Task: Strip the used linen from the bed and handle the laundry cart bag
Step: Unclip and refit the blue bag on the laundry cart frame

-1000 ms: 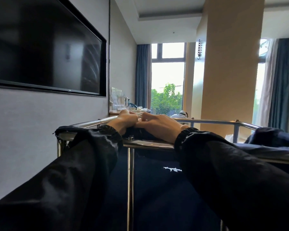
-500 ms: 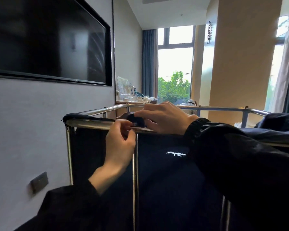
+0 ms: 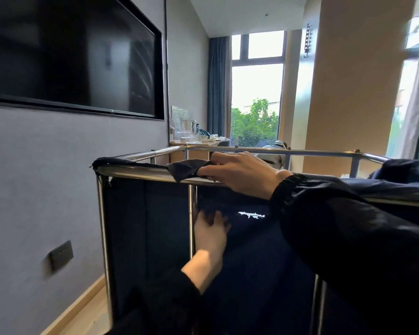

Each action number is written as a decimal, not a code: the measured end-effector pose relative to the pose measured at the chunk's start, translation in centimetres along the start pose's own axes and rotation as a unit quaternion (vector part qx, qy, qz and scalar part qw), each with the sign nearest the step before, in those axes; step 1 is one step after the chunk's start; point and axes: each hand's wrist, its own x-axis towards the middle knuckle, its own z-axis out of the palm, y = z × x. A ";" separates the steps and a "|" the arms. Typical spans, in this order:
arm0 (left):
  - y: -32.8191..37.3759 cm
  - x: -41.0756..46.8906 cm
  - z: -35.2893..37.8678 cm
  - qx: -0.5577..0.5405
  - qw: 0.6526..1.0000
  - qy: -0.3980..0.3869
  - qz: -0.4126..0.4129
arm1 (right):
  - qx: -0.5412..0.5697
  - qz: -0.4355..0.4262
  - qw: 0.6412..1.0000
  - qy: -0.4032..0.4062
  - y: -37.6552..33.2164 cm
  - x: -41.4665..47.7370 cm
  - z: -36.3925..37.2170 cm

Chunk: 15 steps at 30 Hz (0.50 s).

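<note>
A chrome laundry cart frame (image 3: pixel 140 175) stands in front of me with a dark navy laundry bag (image 3: pixel 257 257) hung inside it; the bag bears a small white logo (image 3: pixel 251 215). My right hand (image 3: pixel 242 174) rests on the near top rail and pinches a dark fabric flap (image 3: pixel 186 168) of the bag folded over the rail. My left hand (image 3: pixel 212 232) is lower, pressed against the bag's front beside the middle upright post, its fingers gripping the fabric. No bed is in view.
A grey wall with a black TV (image 3: pixel 70 54) and a wall socket (image 3: pixel 61 254) runs close along the cart's left. Beyond are a desk with glassware (image 3: pixel 191 137), a window (image 3: pixel 255 93) and a tan pillar (image 3: pixel 353 88). Wooden floor (image 3: pixel 87 317) shows at lower left.
My left hand dropped from the top rail to the bag's front below it. My right hand stayed on the rail, holding the flap. The view tilted down and closer.
</note>
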 end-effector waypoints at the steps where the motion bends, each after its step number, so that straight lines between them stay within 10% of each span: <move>1: -0.1 0.2 0.6 -0.012 1.000 -0.005 -0.012 | -0.003 -0.005 1.000 0.012 0.0 0.0 0.0; 11: 1.8 1.5 -5.7 0.237 0.943 0.129 0.196 | -0.027 0.022 0.999 0.005 -0.4 -0.1 0.0; 15: 3.6 4.9 -7.9 0.293 0.929 0.017 0.226 | 0.041 0.032 0.999 0.000 -2.1 1.6 0.3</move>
